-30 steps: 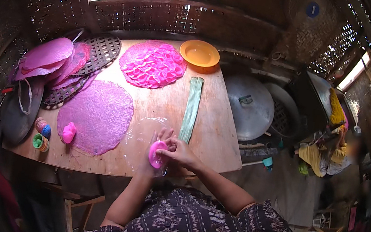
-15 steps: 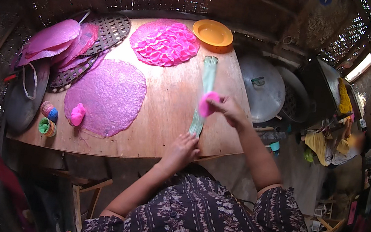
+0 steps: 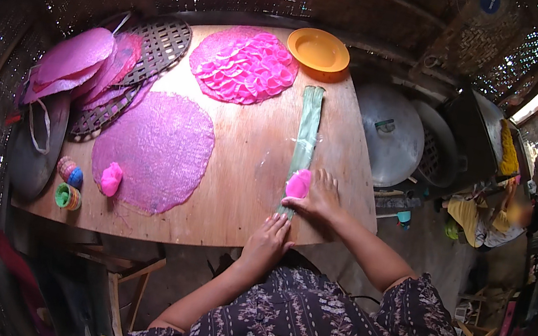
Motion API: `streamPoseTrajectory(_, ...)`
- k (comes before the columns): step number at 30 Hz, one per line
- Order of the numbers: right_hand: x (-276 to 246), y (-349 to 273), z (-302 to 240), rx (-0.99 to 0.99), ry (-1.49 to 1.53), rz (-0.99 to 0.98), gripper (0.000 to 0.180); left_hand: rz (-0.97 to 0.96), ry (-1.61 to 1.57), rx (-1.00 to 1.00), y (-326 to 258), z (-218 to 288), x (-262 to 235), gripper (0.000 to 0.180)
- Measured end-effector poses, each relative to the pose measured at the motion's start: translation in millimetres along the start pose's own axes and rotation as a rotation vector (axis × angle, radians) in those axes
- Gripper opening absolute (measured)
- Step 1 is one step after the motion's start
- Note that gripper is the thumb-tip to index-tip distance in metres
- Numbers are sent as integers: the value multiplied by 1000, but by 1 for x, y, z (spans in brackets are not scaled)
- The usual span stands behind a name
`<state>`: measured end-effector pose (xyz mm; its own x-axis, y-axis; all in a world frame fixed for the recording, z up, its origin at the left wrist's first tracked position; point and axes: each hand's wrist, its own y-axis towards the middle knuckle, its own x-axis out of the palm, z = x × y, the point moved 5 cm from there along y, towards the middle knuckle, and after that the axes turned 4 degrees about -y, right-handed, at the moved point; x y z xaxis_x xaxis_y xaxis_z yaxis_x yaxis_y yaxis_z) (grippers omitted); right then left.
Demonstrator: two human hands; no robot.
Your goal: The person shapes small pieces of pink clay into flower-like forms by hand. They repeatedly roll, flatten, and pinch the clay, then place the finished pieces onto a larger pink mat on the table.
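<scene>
A long green leaf strip (image 3: 306, 132) lies lengthwise on the wooden table (image 3: 245, 185). My right hand (image 3: 319, 198) presses a small pink lump of dough (image 3: 298, 183) onto the strip's near end. My left hand (image 3: 267, 239) rests flat on the table edge just below that end, holding nothing. A round pink flat sheet (image 3: 156, 150) lies to the left with another pink lump (image 3: 111, 179) on its near edge. A round mat of overlapping pink petals (image 3: 243, 64) lies at the back.
An orange plate (image 3: 318, 49) sits at the far right corner. Woven trays (image 3: 133, 72) with pink sheets (image 3: 71, 63) lie at the left. Small coloured cups (image 3: 68, 184) stand at the near left. A metal lid (image 3: 394, 135) and pots sit right of the table. Another person (image 3: 486, 216) crouches at the right.
My right hand carried the pink lump from the near table edge out to the leaf strip, then drew back to its near end. My left hand let go and settled on the table edge.
</scene>
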<state>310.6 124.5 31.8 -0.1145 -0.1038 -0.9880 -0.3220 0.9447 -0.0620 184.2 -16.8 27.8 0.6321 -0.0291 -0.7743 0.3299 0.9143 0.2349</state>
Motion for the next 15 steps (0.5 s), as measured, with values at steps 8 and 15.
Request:
streamPoseTrajectory(8, -7, 69, 33, 136, -84, -93, 119, -13, -44, -27, 3, 2, -7, 49)
streamPoseTrajectory(15, -14, 136, 66, 164, -68, -37, 112, -14, -58, -40, 7, 4, -13, 48)
